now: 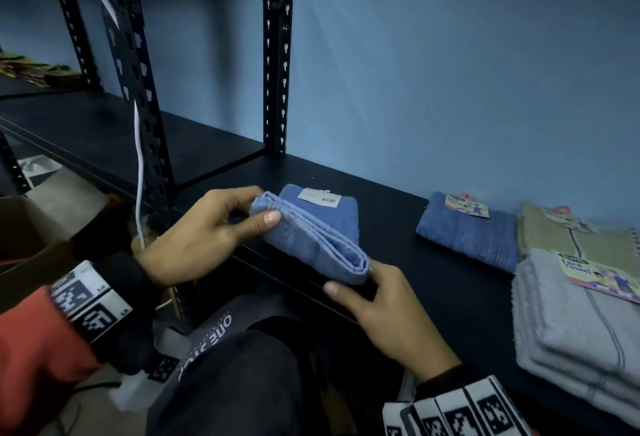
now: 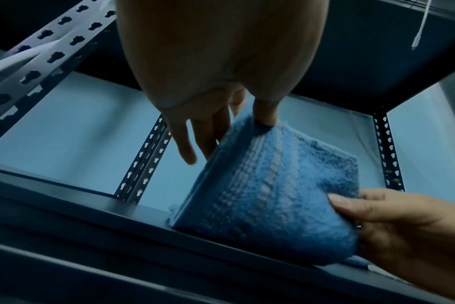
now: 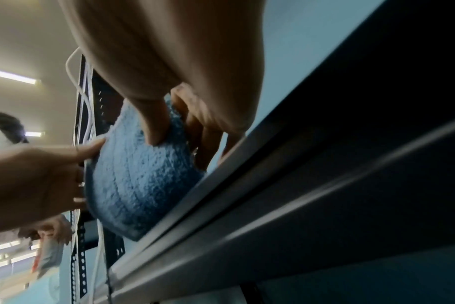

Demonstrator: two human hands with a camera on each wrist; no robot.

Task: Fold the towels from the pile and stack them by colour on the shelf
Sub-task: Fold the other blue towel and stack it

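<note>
A folded blue towel (image 1: 311,238) (image 2: 268,191) (image 3: 143,181) stands tilted on the front edge of the black shelf (image 1: 388,224). My left hand (image 1: 207,238) (image 2: 221,123) pinches its left end between thumb and fingers. My right hand (image 1: 381,307) (image 3: 182,127) grips its right end, thumb in front and fingers behind. Just behind lies blue cloth with a white label (image 1: 318,197); I cannot tell whether it is the same towel. Further right on the shelf lie another folded blue towel (image 1: 467,234), a beige towel (image 1: 581,238) and a stack of grey towels (image 1: 571,331).
Black perforated uprights (image 1: 277,54) rise at the shelf's left end, with a white cable (image 1: 139,172) hanging down one. A cardboard box (image 1: 31,227) stands at the lower left. The blue wall (image 1: 450,89) closes the back of the shelf.
</note>
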